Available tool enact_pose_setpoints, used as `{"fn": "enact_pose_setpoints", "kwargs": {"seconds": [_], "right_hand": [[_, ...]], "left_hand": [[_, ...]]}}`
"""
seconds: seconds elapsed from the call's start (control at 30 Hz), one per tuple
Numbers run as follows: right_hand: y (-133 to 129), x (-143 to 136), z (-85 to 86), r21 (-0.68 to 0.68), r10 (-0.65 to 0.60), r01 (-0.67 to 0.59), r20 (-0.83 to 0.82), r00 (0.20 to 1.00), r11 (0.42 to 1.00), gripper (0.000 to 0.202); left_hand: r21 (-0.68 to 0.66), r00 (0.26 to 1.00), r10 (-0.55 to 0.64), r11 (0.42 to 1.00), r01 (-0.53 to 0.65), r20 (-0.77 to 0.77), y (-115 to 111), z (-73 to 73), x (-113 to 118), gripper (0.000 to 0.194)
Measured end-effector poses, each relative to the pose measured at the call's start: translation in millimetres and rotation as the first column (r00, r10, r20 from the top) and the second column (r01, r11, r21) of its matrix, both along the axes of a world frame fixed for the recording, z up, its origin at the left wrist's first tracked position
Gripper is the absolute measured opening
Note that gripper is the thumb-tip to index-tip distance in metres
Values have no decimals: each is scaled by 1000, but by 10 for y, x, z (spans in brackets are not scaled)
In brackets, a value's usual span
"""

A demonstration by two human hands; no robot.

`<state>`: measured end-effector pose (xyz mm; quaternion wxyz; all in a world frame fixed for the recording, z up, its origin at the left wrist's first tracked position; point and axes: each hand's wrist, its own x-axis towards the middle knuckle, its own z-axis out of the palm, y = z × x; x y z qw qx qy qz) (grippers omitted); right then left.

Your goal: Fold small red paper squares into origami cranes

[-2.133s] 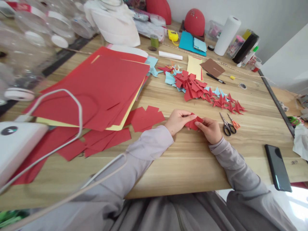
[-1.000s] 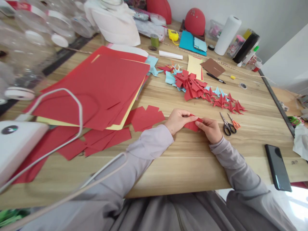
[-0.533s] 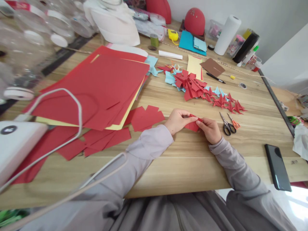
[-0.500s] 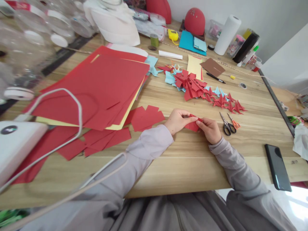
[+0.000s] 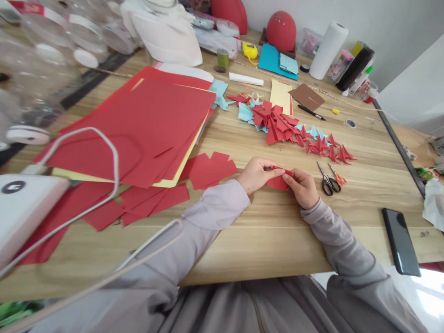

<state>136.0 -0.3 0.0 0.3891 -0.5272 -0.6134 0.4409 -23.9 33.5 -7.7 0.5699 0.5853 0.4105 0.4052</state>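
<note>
Between my two hands is a small piece of red paper (image 5: 277,182), partly folded and held just above the wooden table. My left hand (image 5: 258,175) pinches its upper left edge, thumb stretched along the top. On the other side, my right hand (image 5: 302,186) grips the upper right edge between thumb and fingers. Both thumb tips nearly meet at the paper's top. Beyond the hands lies a pile of folded red and light-blue paper shapes (image 5: 277,122). Loose red paper pieces (image 5: 211,171) rest left of my left hand.
Black-handled scissors (image 5: 329,184) and small orange scissors (image 5: 340,178) lie right of my right hand. A stack of large red sheets (image 5: 138,125) covers the left side. A white cable (image 5: 116,162) loops over it. A phone (image 5: 400,243) lies near the right front edge.
The red paper's upper edge has tilted slightly between my fingers. Both hands stay in almost the same place, and everything else is unmoved.
</note>
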Motion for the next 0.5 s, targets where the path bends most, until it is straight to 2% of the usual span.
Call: {"fn": "enact_pose_setpoints", "kwargs": {"seconds": [0.33,0.43,0.5], "right_hand": [[12,10,0,-28,-3,1,-95,996,1000,38],[18,9,-2,-24,-18,16,-113,993,1000,37],[22,8,-3,-27,-29,26,-127,991,999,37]], "left_hand": [[-150,993,0,989,18,120,-17,-35,13,35],[-138,990,-20,990,40,142,-19,-23,16,38],[-117,994,-33,992,45,100,-19,-6,13,37]]}}
